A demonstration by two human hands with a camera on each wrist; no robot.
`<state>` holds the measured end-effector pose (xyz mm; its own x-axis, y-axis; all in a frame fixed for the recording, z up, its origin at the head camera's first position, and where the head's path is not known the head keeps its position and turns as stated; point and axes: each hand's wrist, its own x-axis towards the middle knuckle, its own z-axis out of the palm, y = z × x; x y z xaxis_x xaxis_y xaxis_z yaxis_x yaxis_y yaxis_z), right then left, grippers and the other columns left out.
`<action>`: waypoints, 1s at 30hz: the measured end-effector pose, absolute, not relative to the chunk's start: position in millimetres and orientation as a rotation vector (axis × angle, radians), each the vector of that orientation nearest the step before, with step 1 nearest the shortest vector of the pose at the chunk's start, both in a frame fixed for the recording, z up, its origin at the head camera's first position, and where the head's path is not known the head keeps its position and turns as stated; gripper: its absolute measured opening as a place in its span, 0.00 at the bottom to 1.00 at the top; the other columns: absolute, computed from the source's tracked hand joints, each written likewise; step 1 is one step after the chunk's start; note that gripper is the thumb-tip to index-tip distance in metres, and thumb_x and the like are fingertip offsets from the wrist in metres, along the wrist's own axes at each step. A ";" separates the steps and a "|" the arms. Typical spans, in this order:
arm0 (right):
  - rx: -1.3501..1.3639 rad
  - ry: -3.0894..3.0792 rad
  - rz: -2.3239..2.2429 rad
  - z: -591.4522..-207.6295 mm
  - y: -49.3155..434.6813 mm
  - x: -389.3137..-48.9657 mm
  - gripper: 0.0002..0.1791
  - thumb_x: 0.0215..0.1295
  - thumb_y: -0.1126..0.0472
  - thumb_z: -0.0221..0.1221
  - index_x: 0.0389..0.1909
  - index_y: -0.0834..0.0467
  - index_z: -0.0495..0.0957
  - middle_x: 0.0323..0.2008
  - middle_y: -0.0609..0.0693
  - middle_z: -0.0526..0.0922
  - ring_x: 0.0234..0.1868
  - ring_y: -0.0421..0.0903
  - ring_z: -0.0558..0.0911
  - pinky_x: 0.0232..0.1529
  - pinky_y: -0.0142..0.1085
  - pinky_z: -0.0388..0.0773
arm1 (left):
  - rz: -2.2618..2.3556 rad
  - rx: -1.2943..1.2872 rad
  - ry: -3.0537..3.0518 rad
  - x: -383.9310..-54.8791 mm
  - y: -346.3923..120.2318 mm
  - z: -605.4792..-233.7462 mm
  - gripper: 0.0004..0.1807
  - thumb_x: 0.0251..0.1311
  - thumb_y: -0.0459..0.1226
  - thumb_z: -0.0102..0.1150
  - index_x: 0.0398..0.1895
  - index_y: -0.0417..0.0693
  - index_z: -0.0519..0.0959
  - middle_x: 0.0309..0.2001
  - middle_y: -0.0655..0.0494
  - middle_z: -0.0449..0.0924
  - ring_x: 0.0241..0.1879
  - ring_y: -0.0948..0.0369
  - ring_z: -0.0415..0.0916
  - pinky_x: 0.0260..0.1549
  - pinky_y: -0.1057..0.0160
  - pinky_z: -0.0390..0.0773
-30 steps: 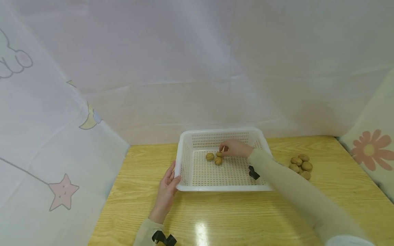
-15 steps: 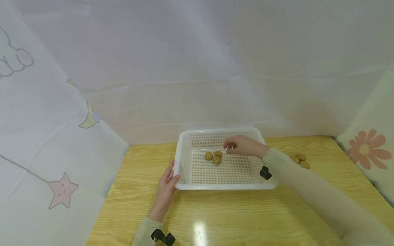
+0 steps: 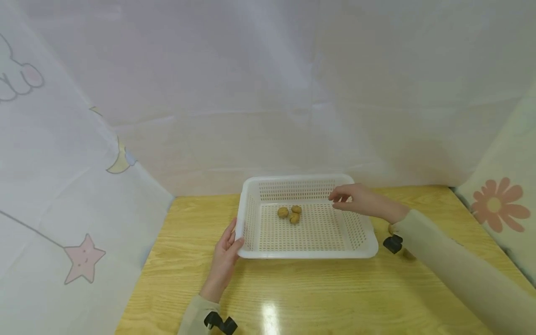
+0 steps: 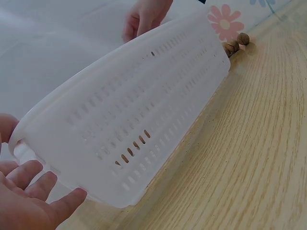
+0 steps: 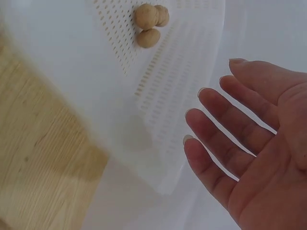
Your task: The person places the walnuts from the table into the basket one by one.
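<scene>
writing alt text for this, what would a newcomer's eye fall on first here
Probably the white perforated plastic basket toward the far side of the wood-grain table, with three walnuts grouped on its bottom. Next, likely the person's hands: the left hand grips the basket's left side, while the right hand hovers at its right end, holding nothing.

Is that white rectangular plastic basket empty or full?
Neither: three round brown walnuts lie inside the white plastic basket, most of its floor bare.

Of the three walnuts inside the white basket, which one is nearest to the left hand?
The leftmost walnut in the head view; the other two lie farther right.
</scene>
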<state>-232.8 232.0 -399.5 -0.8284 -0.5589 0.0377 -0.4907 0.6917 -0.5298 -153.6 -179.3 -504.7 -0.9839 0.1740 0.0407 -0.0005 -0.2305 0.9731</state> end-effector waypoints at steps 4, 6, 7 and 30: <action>-0.761 2.785 -0.828 -398.6 254.5 -221.9 0.12 0.74 0.58 0.63 0.54 0.57 0.84 0.47 0.48 0.87 0.46 0.45 0.83 0.45 0.42 0.81 | 2.369 0.212 1.885 -153.4 -179.5 -504.0 0.38 0.76 0.30 0.51 0.85 0.44 0.48 0.80 0.39 0.56 0.76 0.41 0.60 0.62 0.55 0.77; -0.711 2.796 -0.837 -398.3 265.4 -215.9 0.13 0.74 0.57 0.64 0.54 0.58 0.84 0.48 0.47 0.87 0.47 0.44 0.82 0.46 0.42 0.81 | 2.365 0.224 1.889 -153.2 -180.0 -503.6 0.38 0.76 0.30 0.50 0.85 0.43 0.48 0.80 0.38 0.55 0.76 0.41 0.59 0.62 0.54 0.78; -0.697 2.803 -0.840 -398.1 270.5 -212.9 0.14 0.74 0.57 0.64 0.54 0.58 0.84 0.48 0.48 0.87 0.47 0.45 0.83 0.46 0.42 0.81 | 2.368 0.218 1.887 -153.0 -180.0 -503.2 0.38 0.76 0.30 0.50 0.85 0.44 0.48 0.80 0.39 0.56 0.76 0.41 0.60 0.62 0.54 0.78; -0.493 2.916 -0.755 -447.0 371.4 -159.6 0.13 0.72 0.58 0.65 0.53 0.58 0.86 0.45 0.45 0.87 0.41 0.33 0.79 0.39 0.36 0.80 | 2.374 0.194 1.852 -151.7 -178.9 -501.6 0.38 0.77 0.30 0.50 0.85 0.47 0.48 0.80 0.42 0.58 0.76 0.43 0.60 0.63 0.54 0.77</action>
